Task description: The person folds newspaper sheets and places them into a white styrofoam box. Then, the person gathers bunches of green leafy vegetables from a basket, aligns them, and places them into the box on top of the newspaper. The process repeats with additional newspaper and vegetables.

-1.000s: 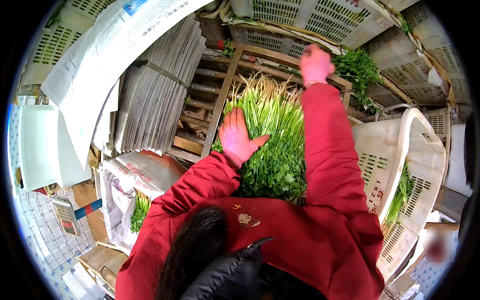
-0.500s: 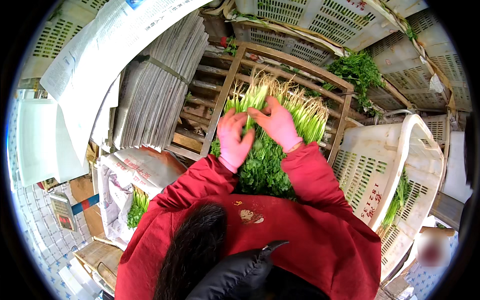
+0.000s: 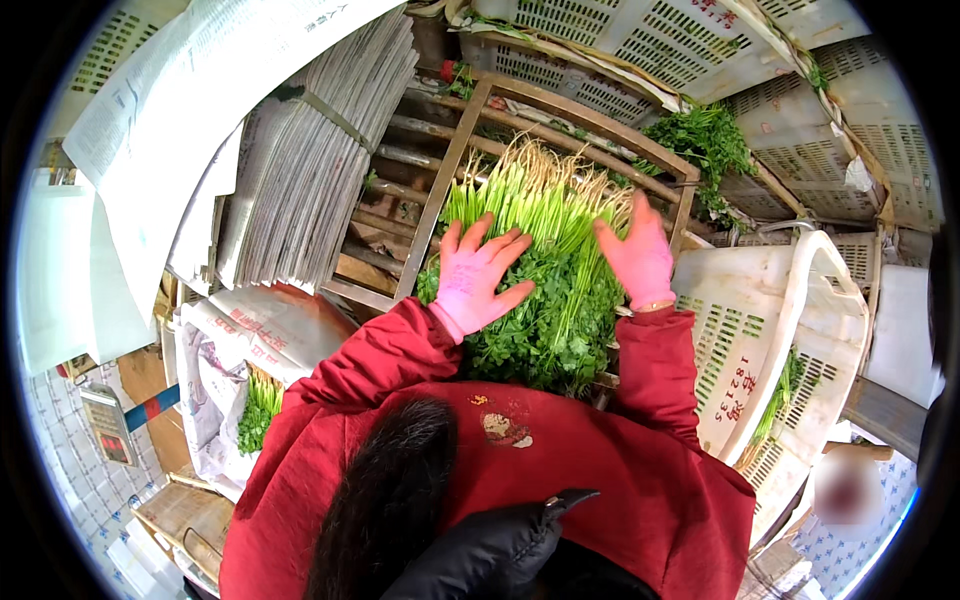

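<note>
A wide layer of leafy green herbs (image 3: 545,290), looking like coriander, lies before me with pale roots at the far side and leaves toward me. Underneath is a brown slatted rack (image 3: 447,185) with a raised frame. My left hand (image 3: 475,280), in a pink glove with orange fingers, rests with spread fingers on the left part of the layer. At its right edge is my right hand (image 3: 640,255), gloved alike, its thumb and fingers apart beside the stems. Neither hand grips a bunch.
A strapped stack of newspapers (image 3: 300,190) stands left of the rack, near a large loose sheet (image 3: 150,130). On the right is a white slotted crate (image 3: 735,340) holding some herbs. More crates (image 3: 650,45) line the back. A plastic-lined container (image 3: 210,400) and a scale (image 3: 108,425) are at left.
My hands have moved apart from the middle of the herbs: the right one to the right edge, the left one flat over the left part. The stems between them now show, lying more evenly.
</note>
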`<state>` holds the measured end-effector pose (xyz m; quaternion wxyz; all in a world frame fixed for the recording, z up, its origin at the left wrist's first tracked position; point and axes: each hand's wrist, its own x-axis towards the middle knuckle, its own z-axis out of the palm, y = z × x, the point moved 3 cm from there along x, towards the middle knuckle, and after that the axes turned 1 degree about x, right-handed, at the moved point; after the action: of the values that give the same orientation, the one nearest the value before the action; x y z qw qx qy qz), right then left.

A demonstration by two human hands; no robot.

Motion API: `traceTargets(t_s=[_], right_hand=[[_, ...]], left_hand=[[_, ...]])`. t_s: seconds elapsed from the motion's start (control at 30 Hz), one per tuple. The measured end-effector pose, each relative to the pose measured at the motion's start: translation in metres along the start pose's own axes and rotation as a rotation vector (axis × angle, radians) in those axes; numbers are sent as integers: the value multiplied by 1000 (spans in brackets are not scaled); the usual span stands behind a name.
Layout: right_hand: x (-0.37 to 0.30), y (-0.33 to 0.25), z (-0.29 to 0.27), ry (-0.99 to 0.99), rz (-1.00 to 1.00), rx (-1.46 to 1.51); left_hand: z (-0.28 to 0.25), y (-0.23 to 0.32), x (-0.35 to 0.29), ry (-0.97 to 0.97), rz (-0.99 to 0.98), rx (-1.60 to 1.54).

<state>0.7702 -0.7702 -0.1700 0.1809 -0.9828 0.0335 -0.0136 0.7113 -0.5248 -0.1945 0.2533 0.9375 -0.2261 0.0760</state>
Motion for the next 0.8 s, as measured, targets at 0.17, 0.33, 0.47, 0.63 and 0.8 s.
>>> traceTargets(t_s=[0.17, 0.33, 0.47, 0.63, 0.8], right_hand=[[4, -91, 46, -196, -399, 456], [-3, -67, 77, -171, -290, 351], [30, -68, 68, -392, -139, 458], [69, -107, 87, -307, 1, 97], [19, -111, 58, -282, 71, 594]], left_hand=[[-4, -3, 6, -41, -135, -5], [8, -55, -33, -76, -229, 71], [14, -49, -31, 0, -217, 55], [16, -44, -33, 4, -215, 43], [-3, -49, -24, 61, -176, 9]])
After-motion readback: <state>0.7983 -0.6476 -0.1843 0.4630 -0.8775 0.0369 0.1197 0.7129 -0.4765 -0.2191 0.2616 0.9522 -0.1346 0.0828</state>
